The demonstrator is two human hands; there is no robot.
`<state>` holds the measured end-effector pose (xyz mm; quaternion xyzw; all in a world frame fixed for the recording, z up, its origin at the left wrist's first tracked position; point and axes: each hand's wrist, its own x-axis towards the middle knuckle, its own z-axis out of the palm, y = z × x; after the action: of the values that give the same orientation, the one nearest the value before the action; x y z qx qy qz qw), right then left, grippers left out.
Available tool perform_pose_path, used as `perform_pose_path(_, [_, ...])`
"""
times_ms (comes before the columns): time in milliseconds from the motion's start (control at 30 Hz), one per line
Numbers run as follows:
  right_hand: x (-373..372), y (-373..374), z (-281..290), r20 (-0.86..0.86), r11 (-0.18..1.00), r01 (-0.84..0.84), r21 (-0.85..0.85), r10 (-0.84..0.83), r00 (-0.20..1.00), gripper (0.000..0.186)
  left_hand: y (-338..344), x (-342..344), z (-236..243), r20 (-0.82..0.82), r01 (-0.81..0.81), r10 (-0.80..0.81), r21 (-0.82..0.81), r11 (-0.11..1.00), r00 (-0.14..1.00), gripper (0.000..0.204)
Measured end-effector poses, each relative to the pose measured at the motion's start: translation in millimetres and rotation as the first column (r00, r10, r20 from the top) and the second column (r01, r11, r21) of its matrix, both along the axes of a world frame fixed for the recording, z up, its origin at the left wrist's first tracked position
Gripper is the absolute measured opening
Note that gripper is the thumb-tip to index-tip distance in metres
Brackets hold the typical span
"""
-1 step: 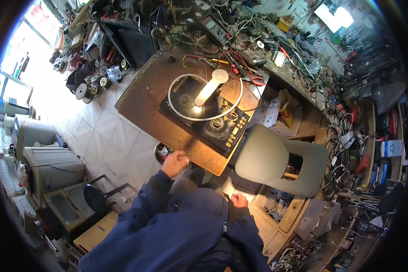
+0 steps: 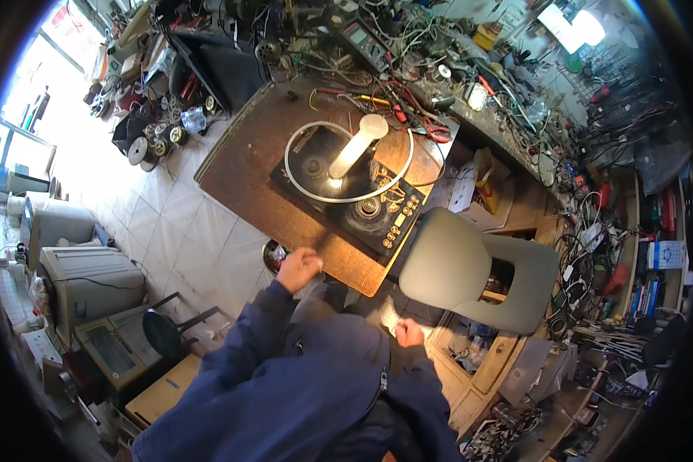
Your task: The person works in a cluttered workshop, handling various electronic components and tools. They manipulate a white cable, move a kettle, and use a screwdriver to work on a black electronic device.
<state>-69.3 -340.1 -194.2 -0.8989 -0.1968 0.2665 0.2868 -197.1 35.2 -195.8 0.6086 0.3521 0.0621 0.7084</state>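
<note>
Hands sit low in the frame, both curled. The left hand [image 2: 299, 269] is a loose fist at the near edge of the brown counter [image 2: 242, 165], fingers folded in; whether it pinches anything small cannot be told. The right hand [image 2: 409, 333] is balled up lower and further right, close to the dark blue jacket [image 2: 300, 393], and seems to hold nothing; it is well apart from the counter's things.

Largest of what lies ahead is the counter itself, running from centre frame toward the upper left. On it, up and to the right of the left hand, lies a black appliance panel [image 2: 362, 204] with round knobs and a row of small buttons, its long side slanting from upper left to lower right. A white ring of tubing [image 2: 290, 173] loops around its upper part. Within that loop a white tube-shaped lamp [image 2: 356, 146] stands lit, leaning toward the upper right. The left hand is plainly the nearer one to the panel. A grey-green chair [image 2: 470, 269] stands just right of the counter's near corner, above the right hand.
</note>
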Motion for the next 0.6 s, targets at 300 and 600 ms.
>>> perform_pose_path(300, [140,119,57,0.212,0.967,-0.146,0.209,0.101,0.972,0.024,8,106,33,-0.173,-0.336,0.288,-0.51,0.792,0.942,0.037])
perform_pose_path(600, [247,210,69,0.325,0.868,-0.496,0.032,0.46,0.826,0.056,-9,141,32,-0.219,-0.603,0.59,-0.53,0.596,0.777,0.058])
